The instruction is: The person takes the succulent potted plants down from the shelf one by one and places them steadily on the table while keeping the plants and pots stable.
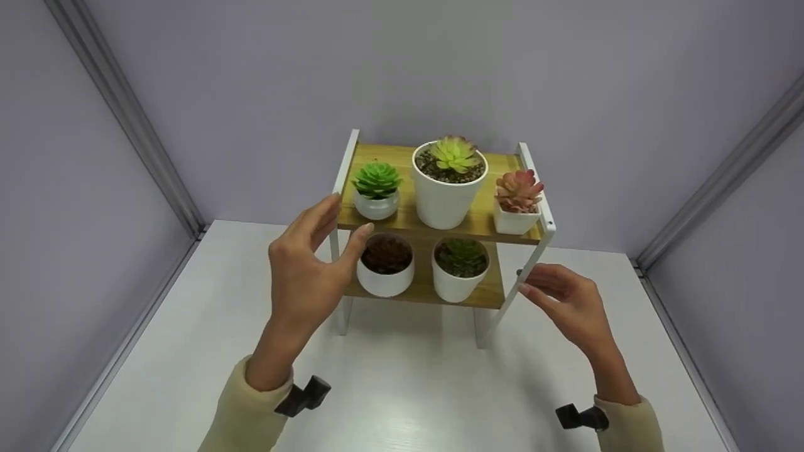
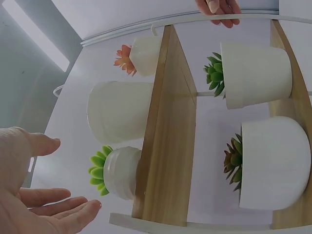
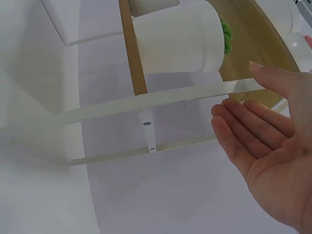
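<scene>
A two-tier plant shelf with a wooden top board (image 1: 402, 150) and white metal sides stands before me, with potted succulents on both tiers. My left hand (image 1: 308, 270) is at its left front corner, thumb and fingers spread apart. Nearest to it are a green succulent in a small round white pot (image 1: 377, 204) above and a dark reddish succulent in a white pot (image 1: 386, 282) below. My right hand (image 1: 568, 304) is beside the right front post (image 1: 531, 263), its thumb and fairly straight fingers on either side. Whether it touches the post I cannot tell.
A large white pot (image 1: 443, 201) with a yellow-green succulent stands mid-top, and a pink succulent in a square white pot (image 1: 516, 221) at right. Another white pot (image 1: 457, 285) with a green succulent sits below. Grey walls enclose the white table (image 1: 389, 383).
</scene>
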{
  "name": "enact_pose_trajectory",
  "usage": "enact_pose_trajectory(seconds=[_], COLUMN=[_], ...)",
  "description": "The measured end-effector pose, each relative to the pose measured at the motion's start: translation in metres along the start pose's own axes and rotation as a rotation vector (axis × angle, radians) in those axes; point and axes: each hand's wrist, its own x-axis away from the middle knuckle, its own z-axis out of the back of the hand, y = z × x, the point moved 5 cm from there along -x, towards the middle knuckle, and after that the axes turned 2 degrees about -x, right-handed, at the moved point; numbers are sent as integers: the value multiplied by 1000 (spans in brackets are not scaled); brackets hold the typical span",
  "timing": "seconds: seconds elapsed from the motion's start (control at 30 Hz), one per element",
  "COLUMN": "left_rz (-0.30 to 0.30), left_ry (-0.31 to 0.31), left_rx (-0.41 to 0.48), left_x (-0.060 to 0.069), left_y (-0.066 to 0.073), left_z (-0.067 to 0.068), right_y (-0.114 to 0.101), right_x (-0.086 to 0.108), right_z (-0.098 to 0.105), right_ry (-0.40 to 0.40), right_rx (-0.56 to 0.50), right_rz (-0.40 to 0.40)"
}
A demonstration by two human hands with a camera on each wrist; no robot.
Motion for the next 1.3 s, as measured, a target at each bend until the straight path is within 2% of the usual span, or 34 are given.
enact_pose_trajectory(seconds=[0.23,0.5,0.7,1.03,1.17,1.3], left_rz=[-16,-22,-37,-83,-67,-22], left_ry=[-1,8,16,58,95,107], left_rx=[-11,26,14,-92,-128,-147], left_x=[-5,-10,-11,-11,-11,-12], left_y=[6,11,11,11,11,11], left_z=[-10,-19,-25,-30,-31,-34], right_y=[-3,-5,-5,-4,-5,-5], right_x=[-1,-2,-1,-2,-3,-4], right_z=[-4,-7,-11,-13,-15,-16], right_ry=[42,126,146,171,182,201], right_rx=[-126,-241,-350,-378,-395,-395], right_rz=[-6,-19,-15,-30,-26,-25])
